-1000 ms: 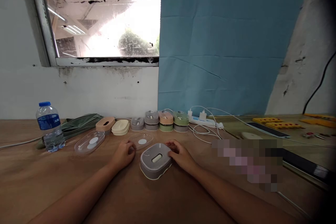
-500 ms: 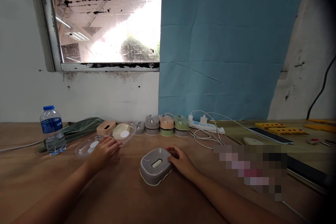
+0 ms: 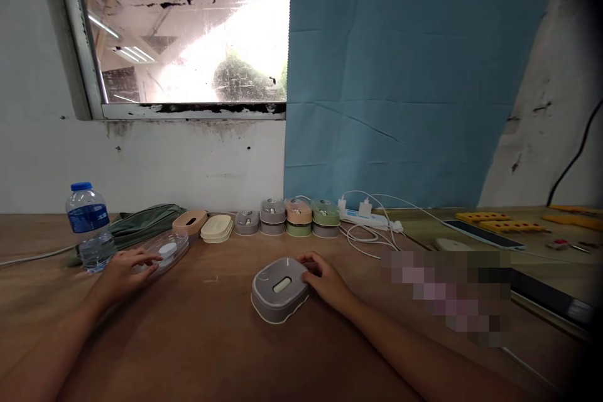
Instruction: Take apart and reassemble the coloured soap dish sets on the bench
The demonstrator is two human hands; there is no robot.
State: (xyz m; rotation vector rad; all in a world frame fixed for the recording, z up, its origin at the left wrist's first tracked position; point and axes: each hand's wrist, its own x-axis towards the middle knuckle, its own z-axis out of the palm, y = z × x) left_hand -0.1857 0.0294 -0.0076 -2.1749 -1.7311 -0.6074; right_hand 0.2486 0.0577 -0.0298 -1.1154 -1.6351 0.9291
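Observation:
A grey rounded plastic box (image 3: 277, 304) with a slot in its top stands on the table before me. Cream-coloured material shows through the slot and along its lower edge. My right hand (image 3: 324, 277) grips its right end, thumb near the top edge and fingers behind. Off to the left, my left hand (image 3: 130, 271) is beside a pair of clear plastic covers (image 3: 176, 254) that seem to lie one in the other, with a white round patch on them. Its fingers stretch over their near end, touching or nearly so.
Behind the covers are a peach slotted lid (image 3: 190, 223) and stacked cream inserts (image 3: 217, 228). Several grey, peach and green boxes (image 3: 298, 217) line the wall. A water bottle (image 3: 89, 226) stands left; a power strip (image 3: 365, 218) with white cables lies right.
My left hand has moved left with the clear cover it held, which now lies with the other one, and its fingers have spread. My right hand stays on the grey box.

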